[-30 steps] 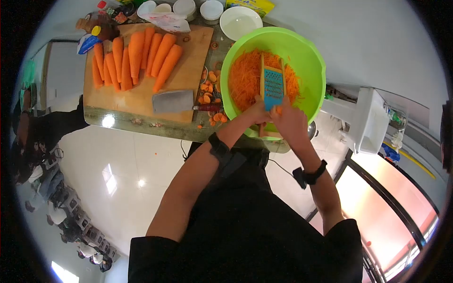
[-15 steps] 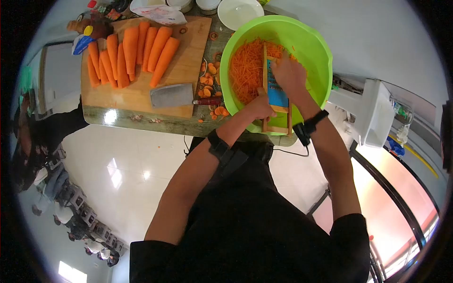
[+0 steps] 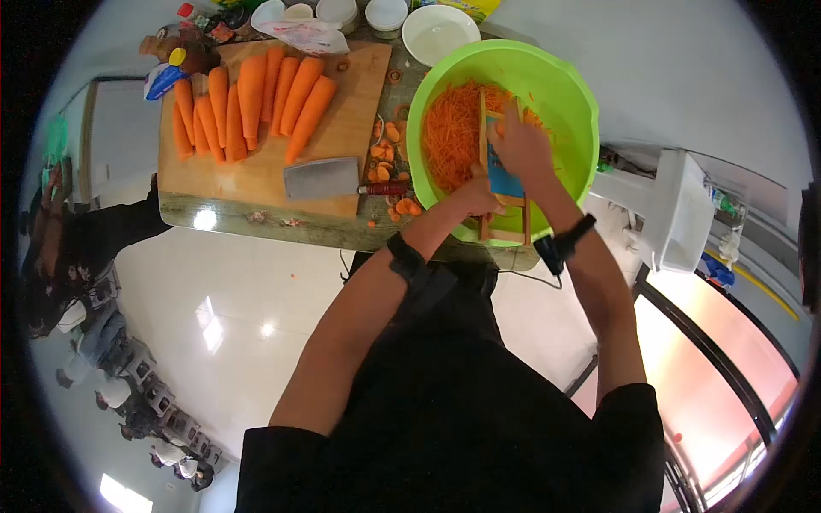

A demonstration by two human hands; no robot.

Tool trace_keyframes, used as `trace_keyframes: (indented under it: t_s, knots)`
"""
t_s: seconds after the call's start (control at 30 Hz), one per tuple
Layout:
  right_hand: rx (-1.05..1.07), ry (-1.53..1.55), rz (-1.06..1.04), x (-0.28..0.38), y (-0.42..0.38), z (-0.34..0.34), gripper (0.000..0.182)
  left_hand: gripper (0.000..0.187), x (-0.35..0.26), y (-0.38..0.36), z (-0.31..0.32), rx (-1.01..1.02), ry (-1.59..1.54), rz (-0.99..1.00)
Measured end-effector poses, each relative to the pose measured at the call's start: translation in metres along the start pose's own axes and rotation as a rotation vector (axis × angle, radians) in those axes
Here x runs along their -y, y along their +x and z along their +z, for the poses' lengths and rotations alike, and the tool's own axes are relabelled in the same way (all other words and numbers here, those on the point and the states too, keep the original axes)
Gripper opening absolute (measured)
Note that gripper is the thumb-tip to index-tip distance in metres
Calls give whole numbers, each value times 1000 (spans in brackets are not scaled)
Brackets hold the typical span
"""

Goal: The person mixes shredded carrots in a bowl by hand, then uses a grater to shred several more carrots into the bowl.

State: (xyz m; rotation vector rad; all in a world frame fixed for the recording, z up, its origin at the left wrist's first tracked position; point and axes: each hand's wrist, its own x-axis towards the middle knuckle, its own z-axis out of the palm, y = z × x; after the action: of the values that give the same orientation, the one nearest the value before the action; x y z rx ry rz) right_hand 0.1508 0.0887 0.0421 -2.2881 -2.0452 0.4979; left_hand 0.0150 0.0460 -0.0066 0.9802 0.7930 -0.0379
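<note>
A wooden-framed grater with a blue plate [image 3: 505, 182] leans inside a large green basin [image 3: 584, 94]. Its lower end rests by the basin's near rim. My left hand [image 3: 475, 198] is closed around the grater's left side near the bottom. On the upper part of the blue plate lies my right hand [image 3: 523, 152], its fingers curled and slightly blurred. Whatever is under those fingers is hidden. Shredded carrot [image 3: 451, 137] is heaped in the basin to the left of the grater.
Left of the basin, a wooden cutting board [image 3: 248, 186] bears several peeled carrots [image 3: 251, 96] and a cleaver [image 3: 321, 178]. Carrot scraps [image 3: 382, 171] lie between board and basin. A white bowl [image 3: 440, 36] stands behind. People [image 3: 120, 389] sit far off at lower left.
My right hand has slid slightly down along the grater. My left hand keeps its hold on the frame. The whole view has shifted a little, with the board appearing lower and farther right.
</note>
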Motion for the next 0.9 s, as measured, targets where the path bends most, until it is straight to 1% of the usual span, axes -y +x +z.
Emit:
trace_keyframes:
  t_s: [0.07, 0.13, 0.17, 0.2, 0.23, 0.3, 0.33, 0.4, 0.43, 0.5, 0.53, 0.6, 0.63, 0.67, 0.7, 0.73, 0.77, 0.8, 0.83, 0.87, 0.9]
  knots:
    - [33, -58, 18, 4, -20, -9, 47, 55, -2, 0, 0, 31, 27, 21]
    - [62, -111, 36, 9, -45, -25, 45, 55, 10, 14, -3, 84, 144, 84]
    - [131, -80, 37, 13, -62, -38, 43, 55, 10, 13, -4, 83, 149, 85]
    - [201, -50, 40, 14, -74, -47, 40, 53, 10, 11, -3, 38, 138, 115]
    - [202, -49, 47, 13, -84, -53, 40, 52, 12, 10, 0, -1, 125, 143]
    - [277, -1, 80, 9, -92, -60, 43, 52, 12, 12, -1, 42, 141, 147]
    - [275, -1, 85, 5, -93, -58, 43, 52, 12, 13, -1, 82, 154, 151]
    - [227, 93, 72, -3, -96, -50, 48, 53, 10, 10, 0, 77, 138, 123]
    - [226, 93, 68, -3, -96, -46, 48, 54, 7, 8, -1, 65, 125, 96]
    - [133, 188, 53, 6, -95, -40, 40, 53, 3, 6, -3, 72, 117, 96]
    - [134, 187, 56, 11, -93, -41, 40, 52, 3, 6, -2, 86, 106, 99]
    - [158, 43, 13, 20, -85, -46, 37, 53, 4, 9, -2, 88, 99, 132]
    - [166, 42, 12, 20, -80, -42, 37, 53, 8, 10, -1, 88, 90, 158]
    - [133, -16, -37, 18, -73, -36, 36, 53, 13, 9, 3, 92, 82, 151]
    - [92, -74, -88, 15, -62, -31, 35, 53, 12, 7, 6, 13, 56, 53]
    - [91, -72, -89, 12, -49, -27, 35, 54, 10, 7, 5, -71, 34, -44]
    - [113, -100, -40, 10, -39, -21, 36, 54, 10, 5, 4, -72, 34, -53]
    - [137, -130, 13, 8, -33, -17, 37, 55, 10, 4, 3, -31, 14, -46]
    - [139, -131, 17, 5, -29, -14, 37, 56, 7, 5, 3, 10, -7, -31]
    - [89, -124, 6, 2, -26, -12, 38, 56, 5, 5, 4, 13, -9, -29]
    - [37, -114, -10, 0, -19, -9, 39, 52, 3, 3, 4, 20, 13, 14]
